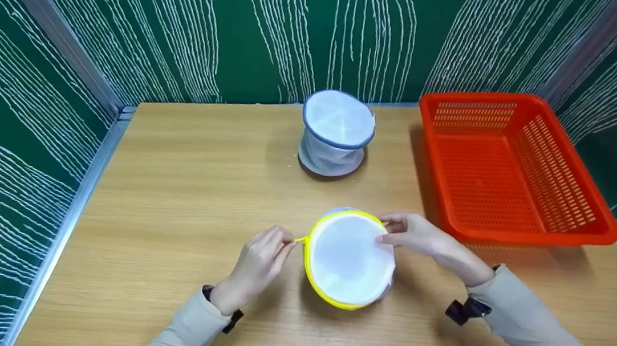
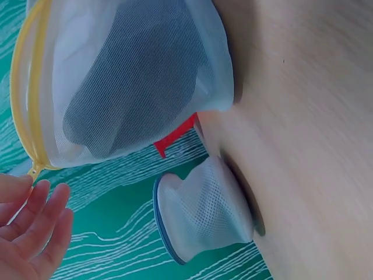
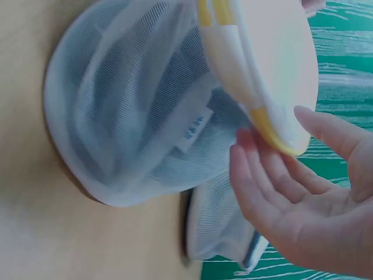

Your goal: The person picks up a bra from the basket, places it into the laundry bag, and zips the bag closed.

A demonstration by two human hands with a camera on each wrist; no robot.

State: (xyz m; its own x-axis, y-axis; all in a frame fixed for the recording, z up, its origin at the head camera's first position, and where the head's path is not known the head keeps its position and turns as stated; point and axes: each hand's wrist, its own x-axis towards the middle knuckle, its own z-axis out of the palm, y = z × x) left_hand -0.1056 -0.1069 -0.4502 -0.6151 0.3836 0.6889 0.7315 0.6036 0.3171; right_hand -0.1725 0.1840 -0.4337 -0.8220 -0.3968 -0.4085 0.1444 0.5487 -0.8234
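Observation:
A round white mesh laundry bag [image 1: 354, 258] with a yellow zipper round its top stands upright on the table. My left hand [image 1: 262, 262] pinches the yellow zipper pull [image 2: 36, 170] at the bag's left side. At the opposite edge, my right hand [image 1: 413, 238] grips the rim, thumb on the white lid [image 3: 280, 64] and fingers under the edge. A white label [image 3: 195, 125] shows through the mesh. Behind it stands a second mesh laundry bag [image 1: 338, 127] with a blue-grey rim, touched by neither hand.
An orange-red plastic basket [image 1: 445, 181] with slotted walls sits on the right of the wooden table [image 1: 198, 184]. Green panels [image 1: 254, 35] with white wavy lines enclose the back and sides.

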